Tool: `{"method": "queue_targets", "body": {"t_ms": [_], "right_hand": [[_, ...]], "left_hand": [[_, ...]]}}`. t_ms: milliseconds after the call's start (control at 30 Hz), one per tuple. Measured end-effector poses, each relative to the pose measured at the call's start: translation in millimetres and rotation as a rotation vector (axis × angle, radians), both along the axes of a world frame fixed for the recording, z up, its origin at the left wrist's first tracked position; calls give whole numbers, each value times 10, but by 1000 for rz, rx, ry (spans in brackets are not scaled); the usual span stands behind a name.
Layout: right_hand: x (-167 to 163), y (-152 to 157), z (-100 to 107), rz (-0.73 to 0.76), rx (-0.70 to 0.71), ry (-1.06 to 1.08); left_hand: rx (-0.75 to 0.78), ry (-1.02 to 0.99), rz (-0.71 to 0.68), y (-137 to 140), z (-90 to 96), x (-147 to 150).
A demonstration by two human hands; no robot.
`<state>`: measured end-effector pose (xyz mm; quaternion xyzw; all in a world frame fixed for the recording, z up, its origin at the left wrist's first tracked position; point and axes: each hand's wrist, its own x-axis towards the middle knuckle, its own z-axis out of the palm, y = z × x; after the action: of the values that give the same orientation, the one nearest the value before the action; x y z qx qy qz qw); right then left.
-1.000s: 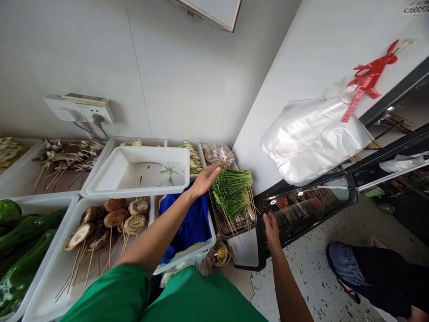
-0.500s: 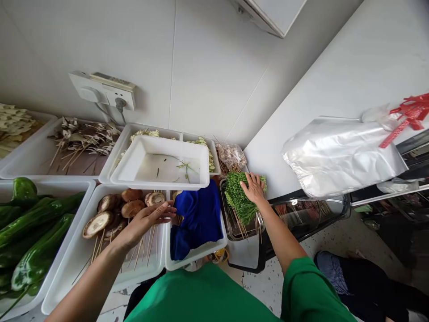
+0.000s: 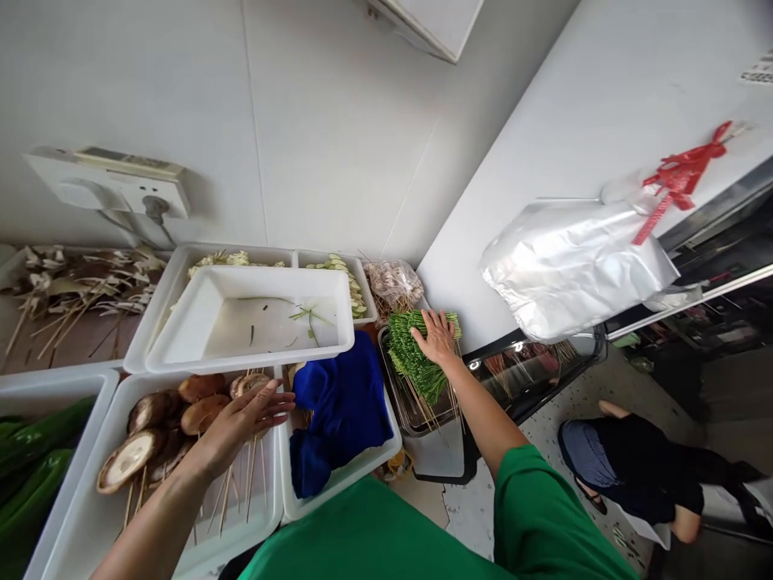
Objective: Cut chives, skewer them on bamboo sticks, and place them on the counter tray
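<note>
My right hand lies flat with spread fingers on a pile of skewered green vegetable stalks, heaped on a metal tray. Wooden sticks poke out from the pile's near side. My left hand hovers with fingers stretched out and nothing in it, above a white tub of skewered mushrooms. Just right of that hand, a blue cloth covers most of another white tub. Behind it rests a white tub holding a few green scraps.
Green peppers fill a tub at the left; sliced mushroom skewers sit behind. A bagged bundle of skewers stands by the wall. Silver bags hang at the right. A person in dark clothes bends over at the lower right.
The view has turned right, so the tubs shift left and more of the bent person shows. My right hand stays on the green skewers; my left stays open above the mushrooms.
</note>
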<state>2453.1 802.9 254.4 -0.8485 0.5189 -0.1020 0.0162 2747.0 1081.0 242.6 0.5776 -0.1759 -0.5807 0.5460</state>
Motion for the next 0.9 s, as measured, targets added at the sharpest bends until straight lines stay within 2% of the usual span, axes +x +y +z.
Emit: {"method": "queue_targets", "body": {"t_ms": [100, 233, 333, 400, 467, 633, 767, 900], "right_hand": [[-112, -20, 263, 39, 69, -105], [-468, 33, 590, 57, 114, -410], [-859, 179, 665, -2, 113, -633], [-1123, 346, 590, -60, 86, -744], [-1352, 568, 425, -108, 91, -828], [-1703, 1234, -185, -261, 231, -963], [-1741, 1697, -580, -384, 364, -1031], [-1603, 2105, -669, -444, 430, -1015]], "left_hand": [[41, 109, 84, -67, 128, 40], [95, 184, 263, -164, 219, 95], [73, 215, 359, -251, 173, 144], [66, 232, 386, -311, 136, 170], [73, 245, 397, -363, 122, 181], [87, 390, 450, -457, 206, 151], [75, 427, 568, -565, 297, 120], [7, 345, 658, -616, 342, 82]]}}
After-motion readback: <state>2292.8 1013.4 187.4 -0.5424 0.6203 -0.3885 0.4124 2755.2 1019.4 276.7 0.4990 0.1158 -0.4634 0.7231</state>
